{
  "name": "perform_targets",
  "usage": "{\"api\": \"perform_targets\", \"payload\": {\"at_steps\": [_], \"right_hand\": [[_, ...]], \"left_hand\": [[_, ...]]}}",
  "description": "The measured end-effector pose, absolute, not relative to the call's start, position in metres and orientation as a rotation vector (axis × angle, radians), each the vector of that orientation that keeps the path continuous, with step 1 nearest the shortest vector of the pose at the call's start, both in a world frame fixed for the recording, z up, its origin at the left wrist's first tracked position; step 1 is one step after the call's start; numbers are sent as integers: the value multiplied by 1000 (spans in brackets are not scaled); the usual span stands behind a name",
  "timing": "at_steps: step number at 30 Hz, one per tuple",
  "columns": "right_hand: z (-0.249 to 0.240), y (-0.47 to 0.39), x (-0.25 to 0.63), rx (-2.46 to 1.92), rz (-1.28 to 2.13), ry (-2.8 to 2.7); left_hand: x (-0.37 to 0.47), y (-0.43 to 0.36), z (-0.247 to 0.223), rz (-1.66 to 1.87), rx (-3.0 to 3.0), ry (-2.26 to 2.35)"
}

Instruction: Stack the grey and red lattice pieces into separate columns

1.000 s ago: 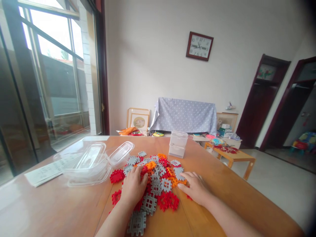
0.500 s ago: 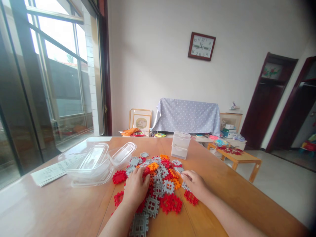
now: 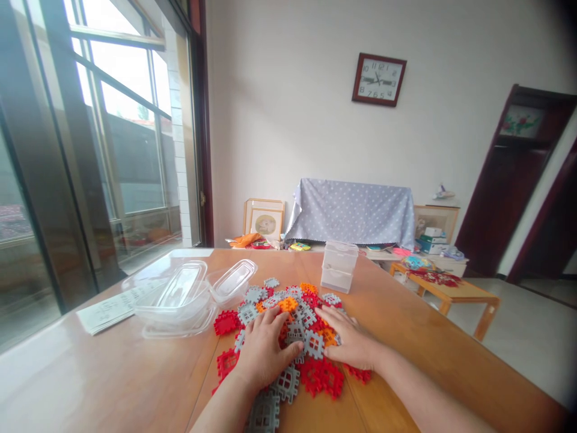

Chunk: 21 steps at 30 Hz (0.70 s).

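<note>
a loose heap of plastic interlocking tiles (image 3: pixel 314 343) lies in the middle of the glossy, honey-brown wooden counter (image 3: pixel 135 385). the tiles are squarish, with blocky teeth notched around their edges, in matte grey, red and orange; several have lattice centres like small four-paned windows, while a red tile (image 3: pixel 226 323) on the left edge looks solid in the middle.

the left hand (image 3: pixel 264 347) rests palm down on the heap, its fingers lightly curved and a little apart, thumb stretched well away; the tips reach an orange tile (image 3: pixel 287 305). the right hand (image 3: pixel 349 340) lies along the heap's right side, fingers extended, thumb held apart. no tile shows gripped in either, though what lies beneath the palms is hidden.

left of the heap sit thin, clear plastic containers (image 3: pixel 175 307) with rounded corners, beside flat paper sheets (image 3: pixel 108 313). behind it stands a boxy, frosted-clear plastic box (image 3: pixel 337 278).
</note>
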State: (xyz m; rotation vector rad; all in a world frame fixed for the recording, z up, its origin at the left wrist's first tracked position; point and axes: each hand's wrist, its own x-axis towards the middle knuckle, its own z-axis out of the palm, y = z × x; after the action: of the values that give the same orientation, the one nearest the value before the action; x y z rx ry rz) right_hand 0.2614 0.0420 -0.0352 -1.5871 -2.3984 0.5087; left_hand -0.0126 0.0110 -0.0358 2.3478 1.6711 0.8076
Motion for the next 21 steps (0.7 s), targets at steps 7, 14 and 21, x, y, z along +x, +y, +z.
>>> {"api": "perform_targets", "payload": {"at_steps": [7, 14, 21], "right_hand": [[-36, 47, 252, -1450, 290, -2375], [-39, 50, 241, -1381, 166, -2290], [-37, 44, 245, -1358, 115, -2262]], "left_hand": [[-13, 12, -36, 816, 2315, 1659], [-12, 12, -37, 816, 2322, 1657], [-13, 16, -39, 890, 2296, 1653]]}}
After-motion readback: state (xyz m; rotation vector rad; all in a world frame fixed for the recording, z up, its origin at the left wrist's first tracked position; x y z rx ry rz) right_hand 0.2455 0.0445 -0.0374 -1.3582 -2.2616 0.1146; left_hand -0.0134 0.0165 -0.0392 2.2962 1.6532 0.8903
